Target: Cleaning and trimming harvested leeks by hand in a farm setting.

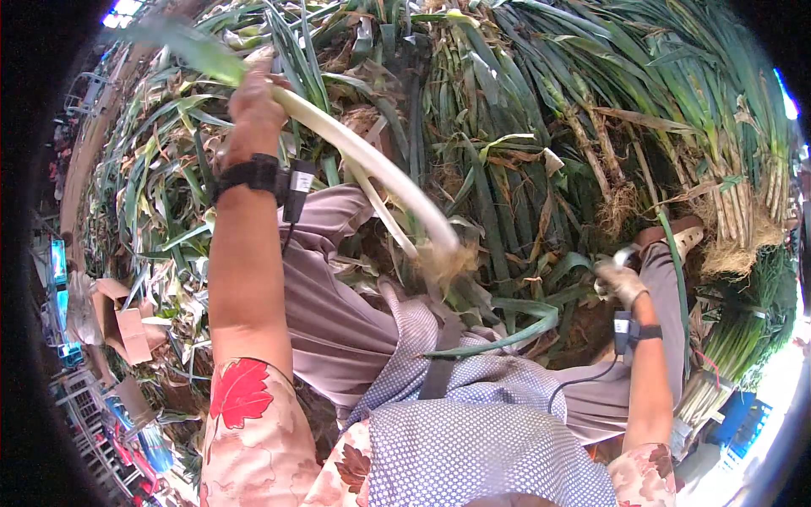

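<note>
My left hand (256, 114) grips a leek (374, 161) by its upper shank, up at the left of the view. The thick white stalk slants down to the right, and its root end is blurred over the gap between my knees. A thinner pale stalk (386, 212) runs beside it. Low at the right, near my shin, my gloved right hand (621, 285) is curled around a small shiny object (624, 255), too blurred to identify. A loose green leaf (526, 329) curves across my apron (494, 424).
Piled leeks (469, 89) with roots and dry leaves spread in front of me. Bundled leeks (735, 203) stand by my right shoe (687, 234), with a tied bunch of thin green onions (728, 342) behind. At left lie leafy trimmings (184, 253) and an open cardboard box (130, 323).
</note>
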A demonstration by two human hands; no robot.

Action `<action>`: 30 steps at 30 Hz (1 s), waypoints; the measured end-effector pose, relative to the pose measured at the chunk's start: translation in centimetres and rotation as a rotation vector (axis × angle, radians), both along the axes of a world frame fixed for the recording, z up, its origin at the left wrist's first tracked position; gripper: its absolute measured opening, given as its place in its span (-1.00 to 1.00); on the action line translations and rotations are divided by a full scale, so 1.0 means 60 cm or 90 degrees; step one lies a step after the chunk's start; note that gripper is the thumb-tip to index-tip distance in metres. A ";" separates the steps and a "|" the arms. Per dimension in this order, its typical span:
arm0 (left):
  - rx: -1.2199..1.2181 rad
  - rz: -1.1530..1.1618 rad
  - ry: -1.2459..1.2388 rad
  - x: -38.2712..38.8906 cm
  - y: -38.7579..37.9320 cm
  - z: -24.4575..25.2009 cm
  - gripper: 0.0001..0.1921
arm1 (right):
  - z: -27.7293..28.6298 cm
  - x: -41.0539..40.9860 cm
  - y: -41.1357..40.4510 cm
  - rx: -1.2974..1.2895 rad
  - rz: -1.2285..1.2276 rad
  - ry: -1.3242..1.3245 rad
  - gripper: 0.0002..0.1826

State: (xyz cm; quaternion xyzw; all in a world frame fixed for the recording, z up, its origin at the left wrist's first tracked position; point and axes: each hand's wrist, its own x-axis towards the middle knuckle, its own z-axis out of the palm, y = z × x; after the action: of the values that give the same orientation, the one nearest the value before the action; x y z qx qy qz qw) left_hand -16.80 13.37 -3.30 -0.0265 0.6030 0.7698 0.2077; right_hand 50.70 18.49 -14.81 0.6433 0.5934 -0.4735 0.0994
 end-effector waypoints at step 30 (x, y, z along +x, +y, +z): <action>0.006 -0.280 0.006 0.145 0.069 -0.133 -0.70 | 0.191 -0.374 -0.048 0.246 0.231 0.040 -0.20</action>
State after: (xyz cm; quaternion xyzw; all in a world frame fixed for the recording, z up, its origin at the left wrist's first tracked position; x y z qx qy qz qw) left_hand -8.12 17.51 -11.28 0.1104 0.5917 0.7087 0.3682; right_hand 28.23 15.60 -3.34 0.5185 0.7809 -0.3461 0.0394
